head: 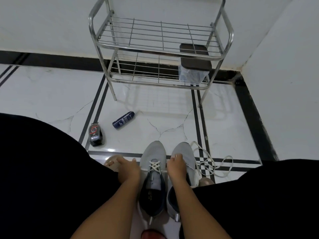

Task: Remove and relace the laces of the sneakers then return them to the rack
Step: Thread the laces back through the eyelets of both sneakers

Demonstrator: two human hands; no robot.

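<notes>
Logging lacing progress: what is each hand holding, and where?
Right hand pinches the white lace near the left sneaker's eyelets. Left hand's hold cannot be told.

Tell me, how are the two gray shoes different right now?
The left sneaker has a white lace crisscrossed through its lower eyelets; the right sneaker shows no crisscrossed lace. A loose lace lies on the floor beside the right sneaker, not the left. The right hand rests on the right sneaker; the left hand is beside the left sneaker. Both are gray, side by side, toes toward the rack.
</notes>
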